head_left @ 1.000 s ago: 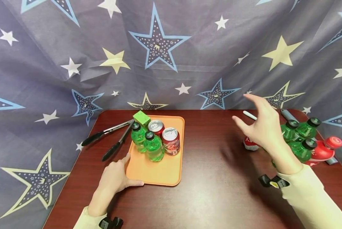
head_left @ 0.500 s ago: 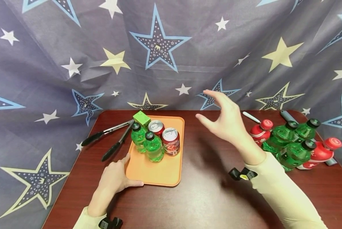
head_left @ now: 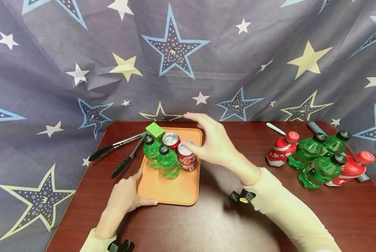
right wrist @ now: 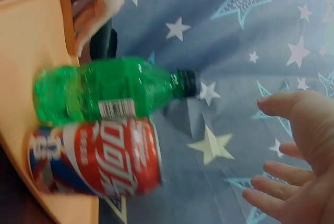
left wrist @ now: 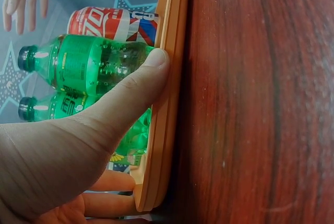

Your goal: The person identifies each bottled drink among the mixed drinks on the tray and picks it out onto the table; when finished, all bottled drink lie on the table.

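My left hand [head_left: 125, 194] rests at the near left corner of the orange tray [head_left: 165, 189], its straight thumb [left wrist: 130, 88] along the front rim and its fingers against the left side. On the tray stand two green soda bottles [head_left: 169, 162], two red soda cans [head_left: 188, 161] and a small green box [head_left: 155, 130]. My right hand [head_left: 214, 141] hovers over the tray's right side, thumb and fingers spread, with nothing in them. In the head view its thumb overlaps the top of the nearer can; the right wrist view shows a gap between hand and can [right wrist: 104, 156].
Black-handled tongs [head_left: 121, 143] lie spread left of the tray. At the right stand several green bottles [head_left: 321, 171] and two red bottles [head_left: 282, 150], with a white stick-like object [head_left: 275, 128] and a grey bar [head_left: 317, 128] behind. A star-patterned curtain [head_left: 238, 52] hangs along the table's back edge.
My right hand has moved left from near the bottles at the right to over the cans, staying spread. My left hand and the tray have not moved.
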A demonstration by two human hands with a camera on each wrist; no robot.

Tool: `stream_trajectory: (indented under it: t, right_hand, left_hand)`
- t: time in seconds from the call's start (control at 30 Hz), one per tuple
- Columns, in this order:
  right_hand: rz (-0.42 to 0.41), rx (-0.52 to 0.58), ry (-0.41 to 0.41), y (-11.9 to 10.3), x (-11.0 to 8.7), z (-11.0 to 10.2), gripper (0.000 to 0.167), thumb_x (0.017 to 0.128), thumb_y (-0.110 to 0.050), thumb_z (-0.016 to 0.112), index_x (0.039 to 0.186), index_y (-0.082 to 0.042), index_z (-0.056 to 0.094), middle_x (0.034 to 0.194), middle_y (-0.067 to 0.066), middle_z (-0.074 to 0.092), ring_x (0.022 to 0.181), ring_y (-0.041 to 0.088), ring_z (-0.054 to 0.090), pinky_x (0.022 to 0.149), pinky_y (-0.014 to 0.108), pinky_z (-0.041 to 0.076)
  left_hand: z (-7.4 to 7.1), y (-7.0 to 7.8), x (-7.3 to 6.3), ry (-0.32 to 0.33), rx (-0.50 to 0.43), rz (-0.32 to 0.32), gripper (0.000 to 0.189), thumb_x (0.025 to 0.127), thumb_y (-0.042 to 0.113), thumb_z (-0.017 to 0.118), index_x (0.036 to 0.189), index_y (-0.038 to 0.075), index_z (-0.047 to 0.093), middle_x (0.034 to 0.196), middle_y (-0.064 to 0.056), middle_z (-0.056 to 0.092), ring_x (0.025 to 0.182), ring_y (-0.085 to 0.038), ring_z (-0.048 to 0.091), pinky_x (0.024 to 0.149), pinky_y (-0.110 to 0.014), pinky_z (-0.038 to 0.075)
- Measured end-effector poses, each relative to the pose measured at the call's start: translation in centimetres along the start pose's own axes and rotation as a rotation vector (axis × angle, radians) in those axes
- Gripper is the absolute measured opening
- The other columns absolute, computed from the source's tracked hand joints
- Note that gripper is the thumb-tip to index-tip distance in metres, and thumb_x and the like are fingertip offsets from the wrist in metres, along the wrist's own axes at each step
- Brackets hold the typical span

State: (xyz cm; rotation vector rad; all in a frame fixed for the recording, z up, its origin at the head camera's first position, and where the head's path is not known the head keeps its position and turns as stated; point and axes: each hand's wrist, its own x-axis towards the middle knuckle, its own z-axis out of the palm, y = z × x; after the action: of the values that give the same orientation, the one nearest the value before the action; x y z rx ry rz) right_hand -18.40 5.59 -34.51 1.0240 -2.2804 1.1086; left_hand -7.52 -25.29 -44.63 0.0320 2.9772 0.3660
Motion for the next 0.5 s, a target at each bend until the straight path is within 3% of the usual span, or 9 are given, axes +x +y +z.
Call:
stream_trajectory:
  t: [0.27,0.5]
  right_hand:
    - [-0.016,0.096,-0.054,-1.3,-0.2,2.6,0.070,0.083,-0.026,0.092,0.143,-0.007,0.063,0.141,0.008,0.069,0.128,0.021,0.068,0.104,0.036,0.058]
    - [-0.052,0.090,-0.095,-1.8,-0.5,4.3,0.070,0.083,-0.030,0.092,0.143,-0.008,0.062,0.138,0.007,0.070,0.122,0.023,0.070,0.109,0.036,0.053]
  left_hand:
    - [0.0,-0.1,-0.1,0.005,0.010,0.006,0.136,0.057,0.076,0.093,0.155,-0.006,0.048,0.126,-0.038,0.069,0.103,-0.051,0.072,0.086,-0.061,0.058]
    - [0.0,0.0,0.0,0.013,0.004,0.017,0.135,0.057,0.075,0.093,0.155,-0.007,0.048,0.122,-0.037,0.071,0.100,-0.050,0.073,0.084,-0.060,0.059]
